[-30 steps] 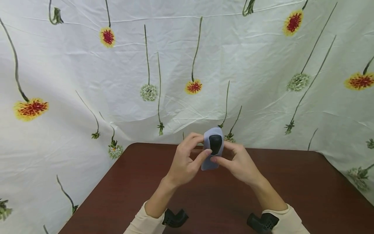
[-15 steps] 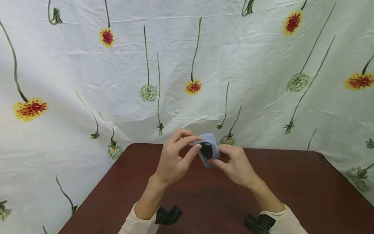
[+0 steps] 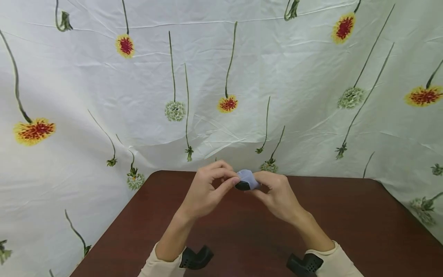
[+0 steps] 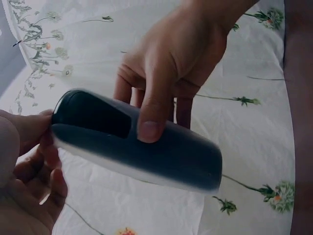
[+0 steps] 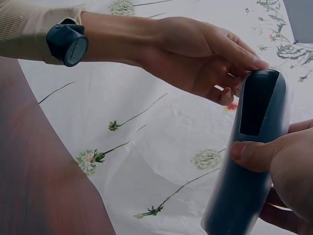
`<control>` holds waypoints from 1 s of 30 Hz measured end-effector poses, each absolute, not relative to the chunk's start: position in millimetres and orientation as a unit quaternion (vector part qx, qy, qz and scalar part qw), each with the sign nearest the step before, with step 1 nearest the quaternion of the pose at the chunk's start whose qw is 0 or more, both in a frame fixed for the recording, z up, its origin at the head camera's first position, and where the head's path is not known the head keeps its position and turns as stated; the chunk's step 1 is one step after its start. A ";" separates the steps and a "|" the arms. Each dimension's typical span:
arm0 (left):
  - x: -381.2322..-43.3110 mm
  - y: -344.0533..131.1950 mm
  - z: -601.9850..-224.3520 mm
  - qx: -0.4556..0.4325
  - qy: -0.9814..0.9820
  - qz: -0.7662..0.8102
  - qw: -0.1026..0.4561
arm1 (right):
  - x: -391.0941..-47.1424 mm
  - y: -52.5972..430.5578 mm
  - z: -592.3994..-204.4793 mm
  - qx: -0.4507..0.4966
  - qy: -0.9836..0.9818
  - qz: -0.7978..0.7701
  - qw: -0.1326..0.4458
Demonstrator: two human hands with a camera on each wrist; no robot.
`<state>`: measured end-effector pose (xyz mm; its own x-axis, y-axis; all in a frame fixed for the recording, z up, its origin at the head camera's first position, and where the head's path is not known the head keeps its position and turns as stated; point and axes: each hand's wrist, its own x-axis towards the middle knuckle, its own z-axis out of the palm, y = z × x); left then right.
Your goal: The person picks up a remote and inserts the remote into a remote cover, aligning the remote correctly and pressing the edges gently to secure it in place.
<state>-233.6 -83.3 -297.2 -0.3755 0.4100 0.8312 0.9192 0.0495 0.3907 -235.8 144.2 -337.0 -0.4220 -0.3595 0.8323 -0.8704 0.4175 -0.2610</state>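
A smooth, rounded, oblong blue-grey object (image 3: 250, 177) with a black inset panel (image 4: 90, 113) at one end is held up above the table; its exact kind cannot be told. My right hand (image 3: 279, 194) grips its body, thumb on the near face just below the panel and fingers behind, as the right wrist view shows on the blue-grey object (image 5: 239, 186). With thumb and forefinger my left hand (image 3: 207, 189) pinches the panel end. The other fingers of the left hand (image 5: 200, 63) are loosely curled beside it.
Beneath both hands lies a dark red-brown table (image 3: 238, 238). A white cloth (image 3: 207, 77) printed with flowers hangs behind and around it. Black angular devices (image 3: 196, 257) are strapped at both sleeved wrists.
The oblong object has tipped from nearly upright to pointing its panel end at the head camera. My left hand has shifted left, from the object's side to its panel end.
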 end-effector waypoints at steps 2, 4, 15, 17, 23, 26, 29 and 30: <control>-234.0 -80.5 -298.1 -0.493 -0.666 -0.476 0.295 | -236.3 143.6 -337.3 0.401 -0.763 0.348 0.368; -235.0 -77.1 -299.3 -0.494 -0.658 -0.460 0.334 | -236.5 143.2 -337.2 0.399 -0.762 0.334 0.385; -236.5 -67.9 -301.4 -0.533 -0.623 -0.360 0.445 | -238.5 147.6 -334.8 0.401 -0.748 0.326 0.417; -236.4 -67.1 -301.5 -0.538 -0.619 -0.346 0.456 | -239.6 148.6 -335.5 0.408 -0.744 0.331 0.414; -236.7 -63.8 -302.2 -0.549 -0.604 -0.335 0.471 | -240.2 152.0 -335.2 0.415 -0.741 0.351 0.393; -236.5 -62.7 -302.5 -0.552 -0.596 -0.331 0.480 | -240.5 152.6 -334.7 0.416 -0.741 0.356 0.390; -236.1 -62.2 -302.8 -0.553 -0.589 -0.327 0.491 | -240.8 152.3 -333.9 0.418 -0.738 0.360 0.388; -235.9 -62.1 -302.8 -0.553 -0.587 -0.325 0.494 | -241.1 152.2 -333.9 0.419 -0.737 0.361 0.388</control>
<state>-235.9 -62.1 -302.8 0.0999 0.3278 0.9394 0.9702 0.1774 -0.1650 -241.1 152.2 -333.9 -0.3482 -0.3382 0.8743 -0.8981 0.3877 -0.2078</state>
